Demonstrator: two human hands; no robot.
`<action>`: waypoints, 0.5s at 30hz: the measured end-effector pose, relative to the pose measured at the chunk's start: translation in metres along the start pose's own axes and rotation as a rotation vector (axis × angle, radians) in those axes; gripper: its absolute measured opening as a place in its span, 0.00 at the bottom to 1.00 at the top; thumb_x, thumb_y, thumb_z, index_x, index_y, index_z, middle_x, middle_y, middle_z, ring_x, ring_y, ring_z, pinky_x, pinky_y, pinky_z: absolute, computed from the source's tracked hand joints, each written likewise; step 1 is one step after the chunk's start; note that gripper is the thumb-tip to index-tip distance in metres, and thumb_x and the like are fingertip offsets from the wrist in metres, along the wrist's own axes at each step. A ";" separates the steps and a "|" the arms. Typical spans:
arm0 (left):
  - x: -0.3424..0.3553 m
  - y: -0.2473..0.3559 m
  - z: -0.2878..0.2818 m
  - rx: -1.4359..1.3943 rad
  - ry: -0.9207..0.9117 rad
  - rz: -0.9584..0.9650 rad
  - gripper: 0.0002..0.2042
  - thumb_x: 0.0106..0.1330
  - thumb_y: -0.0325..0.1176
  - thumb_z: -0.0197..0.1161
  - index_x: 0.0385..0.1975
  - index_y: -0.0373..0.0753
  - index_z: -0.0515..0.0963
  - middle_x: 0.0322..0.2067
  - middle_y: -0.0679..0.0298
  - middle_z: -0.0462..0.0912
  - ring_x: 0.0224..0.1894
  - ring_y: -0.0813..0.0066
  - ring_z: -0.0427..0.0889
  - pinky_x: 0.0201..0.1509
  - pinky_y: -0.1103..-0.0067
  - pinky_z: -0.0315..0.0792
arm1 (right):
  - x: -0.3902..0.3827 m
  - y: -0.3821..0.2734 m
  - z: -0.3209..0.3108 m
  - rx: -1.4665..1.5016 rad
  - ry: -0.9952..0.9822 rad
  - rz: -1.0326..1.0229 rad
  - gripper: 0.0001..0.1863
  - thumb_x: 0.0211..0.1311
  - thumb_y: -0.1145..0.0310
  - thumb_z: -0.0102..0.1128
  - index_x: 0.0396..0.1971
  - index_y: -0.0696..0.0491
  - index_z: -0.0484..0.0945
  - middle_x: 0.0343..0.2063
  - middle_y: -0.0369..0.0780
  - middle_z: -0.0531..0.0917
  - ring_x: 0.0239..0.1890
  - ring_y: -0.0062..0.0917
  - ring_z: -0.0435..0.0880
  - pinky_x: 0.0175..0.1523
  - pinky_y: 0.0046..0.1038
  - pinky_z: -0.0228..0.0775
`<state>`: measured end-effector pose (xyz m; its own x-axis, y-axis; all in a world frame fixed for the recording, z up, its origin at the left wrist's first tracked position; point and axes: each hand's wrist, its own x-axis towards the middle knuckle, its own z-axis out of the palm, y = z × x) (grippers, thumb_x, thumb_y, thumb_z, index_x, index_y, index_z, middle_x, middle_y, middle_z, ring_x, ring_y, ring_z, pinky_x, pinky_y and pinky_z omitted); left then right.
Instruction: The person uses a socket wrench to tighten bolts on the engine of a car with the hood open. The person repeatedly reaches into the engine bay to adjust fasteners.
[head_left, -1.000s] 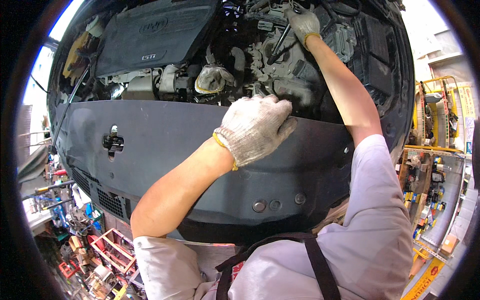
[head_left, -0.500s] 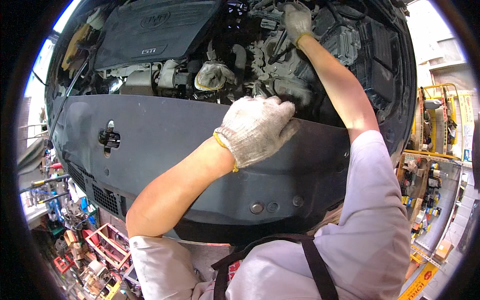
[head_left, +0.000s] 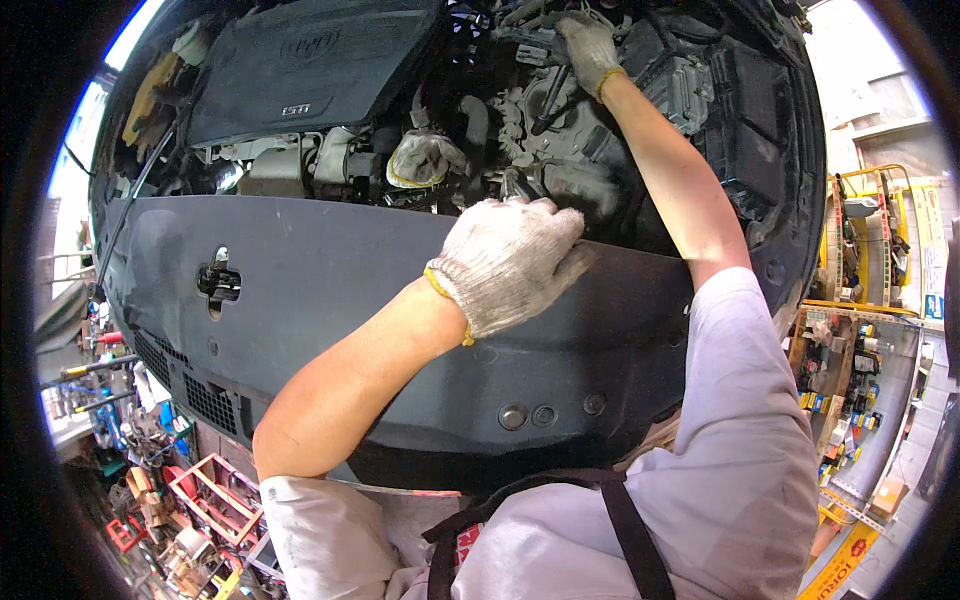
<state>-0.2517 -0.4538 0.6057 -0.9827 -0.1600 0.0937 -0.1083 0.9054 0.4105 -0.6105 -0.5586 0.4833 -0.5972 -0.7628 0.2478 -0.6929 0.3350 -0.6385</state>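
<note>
My left hand [head_left: 512, 265], in a grey-white knit glove with a yellow cuff, is curled at the rear edge of the dark front panel [head_left: 330, 280]. Just beyond its knuckles a small metal piece [head_left: 514, 186] shows; whether my fingers hold it is hidden. Deeper in the engine bay, my gloved right hand [head_left: 590, 48] bends its fingers down among hoses and brackets, its fingertips out of sight. A dark rod-like handle [head_left: 550, 102] slants below that hand, and I cannot make out whether it is gripped. Between engine and panel lies a crumpled work glove [head_left: 427, 160].
A black engine cover [head_left: 310, 65] fills the upper left of the bay. Dark boxes [head_left: 750, 120] stand on the right, past my right forearm. A thin prop rod [head_left: 140, 190] rises at the left. Shelving with parts [head_left: 850, 390] is at right; cluttered tools and a red frame [head_left: 215, 495] are at lower left.
My right hand has shifted slightly left, and more of the dark rod shows below it. My left hand has barely moved.
</note>
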 end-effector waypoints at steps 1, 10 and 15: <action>0.006 0.005 0.000 -0.002 -0.008 0.034 0.15 0.67 0.46 0.59 0.37 0.39 0.79 0.30 0.54 0.82 0.37 0.53 0.83 0.41 0.62 0.76 | 0.017 0.032 -0.006 -0.444 0.027 -0.137 0.15 0.64 0.66 0.54 0.45 0.58 0.80 0.43 0.55 0.84 0.45 0.47 0.83 0.51 0.38 0.75; 0.001 0.000 0.001 -0.030 0.012 0.013 0.15 0.68 0.45 0.58 0.35 0.39 0.79 0.29 0.53 0.81 0.36 0.52 0.82 0.41 0.61 0.76 | 0.009 0.008 -0.003 -0.416 0.255 -0.269 0.21 0.66 0.57 0.48 0.50 0.54 0.80 0.52 0.51 0.81 0.56 0.47 0.77 0.64 0.40 0.67; 0.003 0.001 0.002 -0.035 0.018 0.039 0.14 0.68 0.45 0.58 0.35 0.39 0.79 0.30 0.53 0.82 0.37 0.52 0.82 0.42 0.61 0.76 | 0.004 0.005 -0.013 -0.398 0.206 -0.187 0.22 0.67 0.54 0.48 0.51 0.53 0.80 0.51 0.50 0.81 0.56 0.46 0.78 0.62 0.43 0.69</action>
<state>-0.2549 -0.4525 0.6045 -0.9832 -0.1318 0.1266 -0.0639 0.8970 0.4374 -0.6223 -0.5528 0.4905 -0.4877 -0.7183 0.4961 -0.8726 0.4188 -0.2514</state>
